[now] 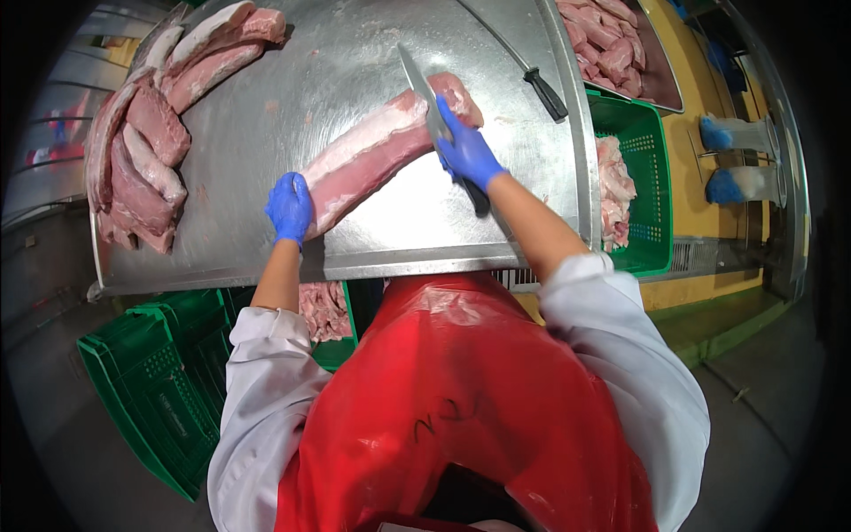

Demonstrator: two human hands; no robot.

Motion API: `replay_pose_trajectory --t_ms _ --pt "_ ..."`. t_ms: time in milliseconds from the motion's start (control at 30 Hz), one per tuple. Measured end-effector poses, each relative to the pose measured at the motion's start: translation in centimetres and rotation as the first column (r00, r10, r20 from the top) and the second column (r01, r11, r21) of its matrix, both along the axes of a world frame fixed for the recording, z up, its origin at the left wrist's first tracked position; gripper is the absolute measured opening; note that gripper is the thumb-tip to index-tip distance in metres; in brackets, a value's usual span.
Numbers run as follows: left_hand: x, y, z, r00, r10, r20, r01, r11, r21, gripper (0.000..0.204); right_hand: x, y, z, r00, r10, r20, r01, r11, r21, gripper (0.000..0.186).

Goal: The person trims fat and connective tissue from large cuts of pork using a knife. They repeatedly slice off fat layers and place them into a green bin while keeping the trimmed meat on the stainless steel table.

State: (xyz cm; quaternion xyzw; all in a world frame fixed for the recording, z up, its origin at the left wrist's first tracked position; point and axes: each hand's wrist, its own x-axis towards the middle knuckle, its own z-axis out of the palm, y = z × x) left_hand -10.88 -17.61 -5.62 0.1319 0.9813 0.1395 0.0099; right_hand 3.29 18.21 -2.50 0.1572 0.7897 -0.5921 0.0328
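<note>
A long pork loin (377,173) with a pale fat strip lies slantwise on the steel table (355,89), its far end to the right. My left hand (290,208), in a blue glove, is closed on the loin's near left end. In my right hand (465,149), also gloved in blue, is a knife (413,75) with a black handle. Its blade points away and to the left, lying across the far part of the loin. The handle's end sticks out below my palm. Whether the edge has cut in, I cannot tell.
Several long meat pieces (151,133) are heaped at the table's left. A sharpening steel (536,84) lies at the back right. Beyond the right edge stand a green crate (660,177) with trimmings and a tray of meat (612,40). More green crates (168,381) stand below the near edge.
</note>
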Motion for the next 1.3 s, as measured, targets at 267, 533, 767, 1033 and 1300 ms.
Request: replay_pose_trajectory --t_ms 267,533,767,1033,1300 --pt "1.8 1.6 -0.1 0.989 0.112 -0.094 -0.115 0.993 -0.034 0.045 17.8 -2.0 1.5 0.969 0.151 0.196 -0.098 0.962 -0.257 0.08" --pt "1.6 25.0 6.2 0.942 -0.319 0.1 0.324 0.945 -0.039 0.042 5.7 6.5 0.8 0.907 -0.377 -0.186 0.311 0.9 -0.306 0.077" --pt "-3.6 23.1 2.0 0.947 -0.2 0.253 0.2 0.979 0.025 0.043 -2.9 0.0 -0.2 0.991 -0.131 -0.036 0.117 0.956 -0.27 0.077" --pt "-2.6 22.8 2.9 0.948 -0.179 0.264 0.158 0.982 0.099 0.038 4.8 -3.4 1.6 0.999 0.033 -0.037 -0.042 0.956 -0.292 0.081" --pt "-9.4 19.3 -0.1 0.896 -0.432 0.105 0.44 0.896 -0.062 0.039 4.1 -5.5 3.1 0.996 0.086 -0.035 -0.093 0.94 -0.328 0.08"
